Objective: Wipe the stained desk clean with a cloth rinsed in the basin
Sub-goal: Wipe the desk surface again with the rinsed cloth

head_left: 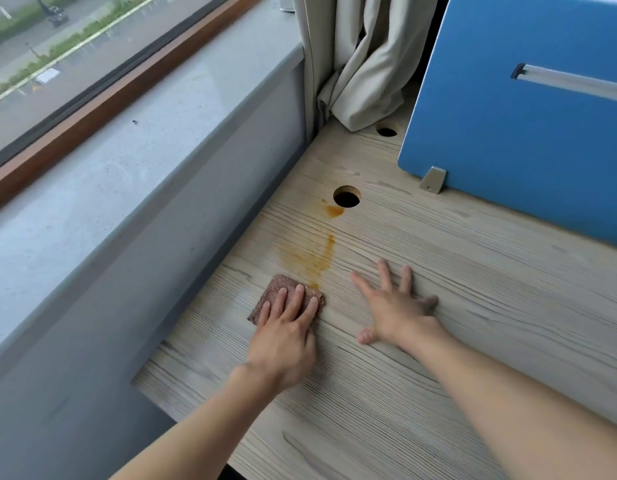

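A folded brown cloth [277, 289] lies flat on the pale wood-grain desk [438, 358], near its left edge. My left hand [286, 327] presses on the cloth with straight fingers. An orange-brown stain [312, 259] smears the desk just beyond the cloth's far corner, and a smaller orange blot [334, 211] sits beside a round cable hole [347, 196]. My right hand [393, 306] rests flat on the desk with fingers spread, to the right of the stain. No basin is in view.
A blue divider panel [508, 126] stands on the desk at the back right on a metal foot [433, 180]. Beige curtains [362, 64] hang in the far corner by a second hole [386, 131]. A grey window ledge [127, 174] runs along the left.
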Tool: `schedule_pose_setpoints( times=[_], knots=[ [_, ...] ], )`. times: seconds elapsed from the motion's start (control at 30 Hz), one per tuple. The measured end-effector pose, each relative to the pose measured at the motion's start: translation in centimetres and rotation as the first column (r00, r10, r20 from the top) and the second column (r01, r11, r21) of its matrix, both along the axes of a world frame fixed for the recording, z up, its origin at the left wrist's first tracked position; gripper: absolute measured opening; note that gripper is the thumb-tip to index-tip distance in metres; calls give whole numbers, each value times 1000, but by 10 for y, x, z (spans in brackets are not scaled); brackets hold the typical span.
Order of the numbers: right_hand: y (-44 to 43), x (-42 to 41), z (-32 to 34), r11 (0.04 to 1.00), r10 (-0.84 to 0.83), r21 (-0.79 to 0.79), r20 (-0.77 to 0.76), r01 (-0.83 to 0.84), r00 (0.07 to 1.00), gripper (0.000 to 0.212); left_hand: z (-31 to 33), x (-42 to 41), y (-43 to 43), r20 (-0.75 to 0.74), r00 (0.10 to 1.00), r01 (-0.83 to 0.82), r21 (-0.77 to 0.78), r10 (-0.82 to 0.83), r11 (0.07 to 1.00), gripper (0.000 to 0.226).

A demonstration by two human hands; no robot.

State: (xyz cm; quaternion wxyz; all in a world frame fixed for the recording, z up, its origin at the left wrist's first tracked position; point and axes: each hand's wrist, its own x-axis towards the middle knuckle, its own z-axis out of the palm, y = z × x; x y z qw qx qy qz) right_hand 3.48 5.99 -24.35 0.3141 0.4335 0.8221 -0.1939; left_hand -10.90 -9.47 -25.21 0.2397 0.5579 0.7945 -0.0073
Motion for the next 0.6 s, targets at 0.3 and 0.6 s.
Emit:
schedule_pose_setpoints(
  times=[0.3, 0.6],
  knots=[
    [18, -1, 5, 999, -18, 32, -27, 19, 999, 113, -2, -6, 14, 13, 1000, 9, 19, -9, 1000, 58],
    [19, -4, 2, 999, -19, 29, -4, 19, 1000, 116, -6, -19, 27, 3, 998, 70, 33, -70, 997, 56]
  ],
)
